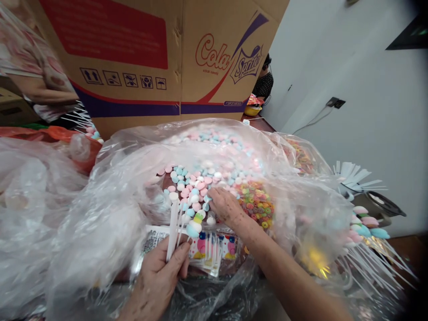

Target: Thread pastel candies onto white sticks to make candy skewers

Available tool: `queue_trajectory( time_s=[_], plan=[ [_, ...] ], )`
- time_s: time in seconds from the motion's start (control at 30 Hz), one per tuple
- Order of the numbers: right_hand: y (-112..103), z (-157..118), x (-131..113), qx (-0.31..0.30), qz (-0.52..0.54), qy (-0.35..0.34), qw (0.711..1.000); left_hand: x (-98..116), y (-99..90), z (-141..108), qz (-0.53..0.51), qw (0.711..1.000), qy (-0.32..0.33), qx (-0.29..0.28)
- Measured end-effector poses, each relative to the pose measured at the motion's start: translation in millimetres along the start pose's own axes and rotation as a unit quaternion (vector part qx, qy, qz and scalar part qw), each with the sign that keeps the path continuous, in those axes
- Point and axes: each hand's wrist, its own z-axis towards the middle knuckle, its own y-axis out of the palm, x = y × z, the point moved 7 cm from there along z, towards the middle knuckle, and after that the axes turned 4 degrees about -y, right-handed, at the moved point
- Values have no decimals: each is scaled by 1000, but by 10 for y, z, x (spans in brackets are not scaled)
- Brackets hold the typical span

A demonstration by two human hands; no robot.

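Observation:
My left hand [163,267] is closed round several white sticks [173,227]; one of them carries blue, white and green-yellow sweets [194,227] near its top. To the right, my right hand [224,206] reaches into the loose pink, white and blue sweets [200,185], its fingertips together at a pale blue piece; whether that piece is gripped is hard to tell. Small ring-shaped coloured sweets [257,203] lie beside my right wrist. Below, between my hands, are printed packets [229,247] with more white sticks on them.
Clear plastic bagging [123,156] surrounds the sweets. A large cardboard box [133,96] stands behind. At right are finished sweet sticks [368,227], a dark-lidded pot [381,205] and white strips [356,174]. Another person's arm [47,89] shows at upper left.

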Motion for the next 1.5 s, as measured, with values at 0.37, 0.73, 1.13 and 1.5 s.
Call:
queue_trajectory(
  time_s=[0.37,0.73,1.13,1.5],
  plan=[
    [3,47,-51,-38,7,19,999,-24,-26,11,11,1000,4,8],
    [-125,-263,217,82,373,142,913,-66,-45,16,51,998,41,21],
    [-216,-611,275,118,741,172,639,96,210,-13,242,969,17,-45],
    [-197,-623,260,119,725,173,656,57,217,-8,249,967,6,-51]
  ],
)
